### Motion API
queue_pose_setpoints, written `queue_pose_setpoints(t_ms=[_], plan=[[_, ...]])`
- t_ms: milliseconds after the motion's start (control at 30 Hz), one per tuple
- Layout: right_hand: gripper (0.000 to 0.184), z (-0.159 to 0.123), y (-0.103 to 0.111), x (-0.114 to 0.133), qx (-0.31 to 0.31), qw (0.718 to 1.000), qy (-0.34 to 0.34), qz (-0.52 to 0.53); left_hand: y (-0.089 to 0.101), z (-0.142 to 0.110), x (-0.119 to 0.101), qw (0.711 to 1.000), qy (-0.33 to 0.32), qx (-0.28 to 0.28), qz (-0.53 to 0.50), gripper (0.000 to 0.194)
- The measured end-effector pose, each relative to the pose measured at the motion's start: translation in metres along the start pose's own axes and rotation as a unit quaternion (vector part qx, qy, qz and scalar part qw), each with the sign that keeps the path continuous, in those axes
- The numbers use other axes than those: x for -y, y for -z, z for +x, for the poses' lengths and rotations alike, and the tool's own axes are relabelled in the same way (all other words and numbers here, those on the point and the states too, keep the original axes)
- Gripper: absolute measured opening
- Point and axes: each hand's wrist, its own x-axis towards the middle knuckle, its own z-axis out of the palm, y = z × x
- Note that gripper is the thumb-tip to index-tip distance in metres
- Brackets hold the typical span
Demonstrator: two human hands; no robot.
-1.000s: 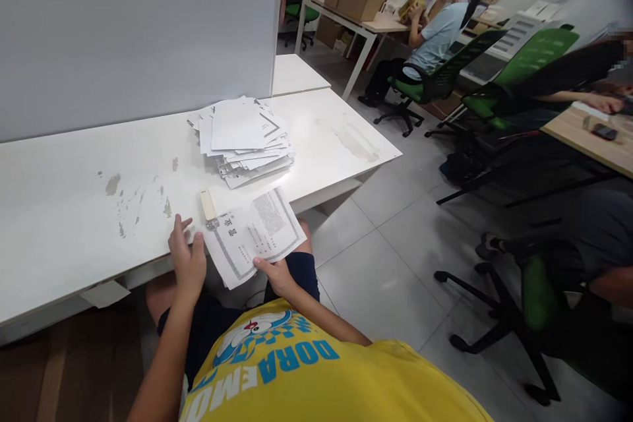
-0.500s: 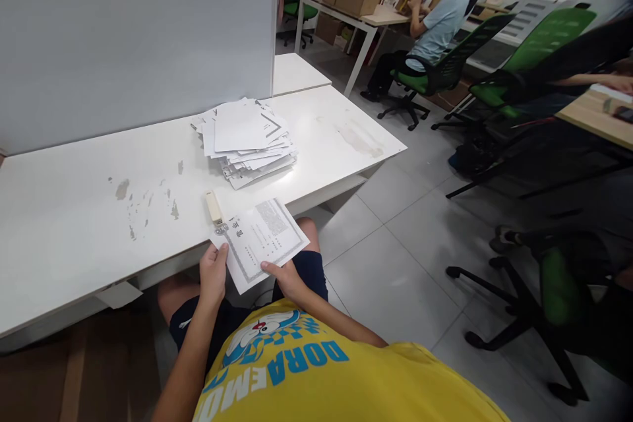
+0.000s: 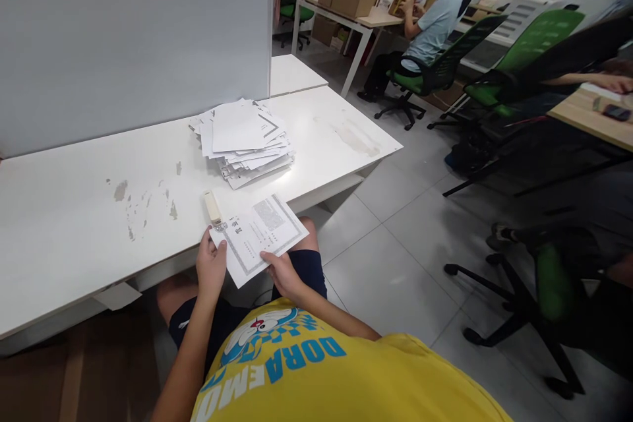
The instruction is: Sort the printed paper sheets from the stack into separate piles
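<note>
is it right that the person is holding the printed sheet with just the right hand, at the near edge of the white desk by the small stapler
Not quite: the head view shows both hands on the printed sheet, the left hand at its left edge and the right hand at its lower edge. The rest holds: it is at the near edge of the white desk, by the small stapler.

My left hand has come off the tabletop and now grips the printed sheet's left edge.
</note>
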Motion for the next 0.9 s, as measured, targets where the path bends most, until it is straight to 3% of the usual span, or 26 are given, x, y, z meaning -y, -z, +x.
queue_pose_setpoints(t_ms=[133,400,600,733,833,900], plan=[[0.047,0.005,0.002,0.007,-0.01,0.997,-0.052,0.052,0.002,0.007,-0.002,0.999,-0.006,0.002,0.034,0.064],[0.055,0.013,0.01,0.005,-0.112,0.992,0.028,-0.056,-0.001,0.015,-0.011,0.998,-0.005,0.025,0.062,0.06],[0.068,0.012,0.008,-0.002,-0.081,0.993,0.042,-0.07,0.0,0.013,-0.021,0.994,-0.007,0.004,0.114,0.059],[0.059,0.014,0.009,-0.003,-0.093,0.991,0.055,-0.073,0.002,0.012,-0.024,0.99,-0.025,0.016,0.14,0.059],[0.052,0.016,0.01,-0.001,-0.091,0.991,0.067,-0.071,0.003,0.011,-0.031,0.97,-0.04,0.019,0.237,0.059],[0.049,0.018,0.01,0.002,-0.082,0.993,0.051,-0.07,0.003,0.01,-0.038,0.938,-0.046,0.028,0.344,0.06]])
